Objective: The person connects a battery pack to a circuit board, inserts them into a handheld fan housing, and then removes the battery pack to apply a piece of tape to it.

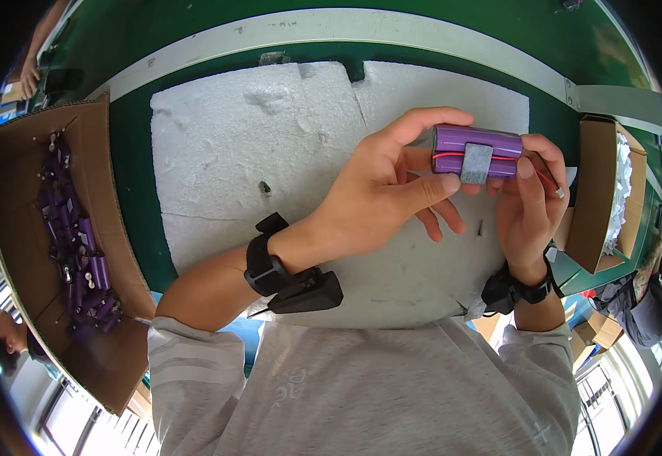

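Observation:
Both of my hands hold one purple battery pack (490, 143) of cylindrical cells above a white foam sheet (270, 152). A grey strip of tape (476, 163) wraps its middle, and thin red wires run along it and out past the right end. My left hand (380, 186) grips the pack's left end, its thumb pressing on the tape. At the right end, my right hand (528, 201) closes its fingers over the pack. Each wrist wears a black band with a small black device.
A cardboard box (110, 251) at the left holds several purple battery packs. Another cardboard box (601, 190) at the right holds white material. The foam sheet lies on a green table with a pale strip along the back. Other people are at the picture's edges.

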`<state>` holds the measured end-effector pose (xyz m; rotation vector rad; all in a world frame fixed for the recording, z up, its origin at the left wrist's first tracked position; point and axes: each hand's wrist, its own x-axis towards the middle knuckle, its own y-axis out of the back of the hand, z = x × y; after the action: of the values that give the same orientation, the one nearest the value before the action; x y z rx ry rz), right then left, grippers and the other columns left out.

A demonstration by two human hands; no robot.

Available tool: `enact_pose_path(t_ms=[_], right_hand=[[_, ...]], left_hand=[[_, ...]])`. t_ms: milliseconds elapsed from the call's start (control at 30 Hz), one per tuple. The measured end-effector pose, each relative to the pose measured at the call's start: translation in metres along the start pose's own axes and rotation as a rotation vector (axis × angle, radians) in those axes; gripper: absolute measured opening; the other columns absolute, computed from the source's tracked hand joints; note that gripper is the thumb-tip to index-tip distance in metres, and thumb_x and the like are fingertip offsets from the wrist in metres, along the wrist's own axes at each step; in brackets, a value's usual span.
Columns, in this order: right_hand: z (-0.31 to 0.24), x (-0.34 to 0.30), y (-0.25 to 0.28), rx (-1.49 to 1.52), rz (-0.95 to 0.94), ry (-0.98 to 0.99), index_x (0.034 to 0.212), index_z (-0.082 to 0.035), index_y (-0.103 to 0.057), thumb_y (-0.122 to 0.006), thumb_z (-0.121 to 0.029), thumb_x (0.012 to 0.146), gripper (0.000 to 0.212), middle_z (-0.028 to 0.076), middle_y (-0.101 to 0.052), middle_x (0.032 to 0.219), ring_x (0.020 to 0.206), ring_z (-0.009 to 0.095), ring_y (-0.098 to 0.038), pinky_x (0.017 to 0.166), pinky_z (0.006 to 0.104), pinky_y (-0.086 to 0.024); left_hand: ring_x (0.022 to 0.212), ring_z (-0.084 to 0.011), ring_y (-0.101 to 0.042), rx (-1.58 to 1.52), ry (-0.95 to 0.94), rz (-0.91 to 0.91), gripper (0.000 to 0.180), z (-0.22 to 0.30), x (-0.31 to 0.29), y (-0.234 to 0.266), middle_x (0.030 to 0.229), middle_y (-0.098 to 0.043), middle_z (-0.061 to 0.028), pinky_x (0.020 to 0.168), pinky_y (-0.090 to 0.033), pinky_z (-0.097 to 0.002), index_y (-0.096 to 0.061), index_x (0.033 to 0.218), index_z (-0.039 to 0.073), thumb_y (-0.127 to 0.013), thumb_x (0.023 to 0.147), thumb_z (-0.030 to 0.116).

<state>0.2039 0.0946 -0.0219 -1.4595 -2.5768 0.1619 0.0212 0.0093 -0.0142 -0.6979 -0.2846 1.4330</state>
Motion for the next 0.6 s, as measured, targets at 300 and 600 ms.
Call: enact_pose_path(t_ms=[300,600], right_hand=[[0.0005,-0.0005,0.0013,-0.006,0.019,-0.007,0.113,0.002,-0.051,-0.054,-0.011,0.092,0.025,0.010,-0.061,0.090,0.070,0.014,-0.056,0.058,0.0263,-0.044],[0.0002,-0.0007,0.0012,0.002,0.007,-0.008,0.113,0.002,-0.052,-0.054,-0.011,0.092,0.025,0.010,-0.061,0.089,0.070,0.014,-0.056,0.059,0.0261,-0.044]], left_hand=[[0.075,-0.0250,-0.068,0.005,-0.008,-0.004,0.052,-0.0008,0.0001,-0.0001,0.103,-0.063,-0.0189,0.057,-0.056,-0.0301,-0.031,0.137,0.010,-0.055,0.091,0.007],[0.075,-0.0248,-0.068,0.019,-0.011,-0.008,0.053,-0.0019,0.0000,0.0005,0.102,-0.063,-0.0185,0.057,-0.056,-0.0298,-0.031,0.138,0.011,-0.055,0.091,0.008]])
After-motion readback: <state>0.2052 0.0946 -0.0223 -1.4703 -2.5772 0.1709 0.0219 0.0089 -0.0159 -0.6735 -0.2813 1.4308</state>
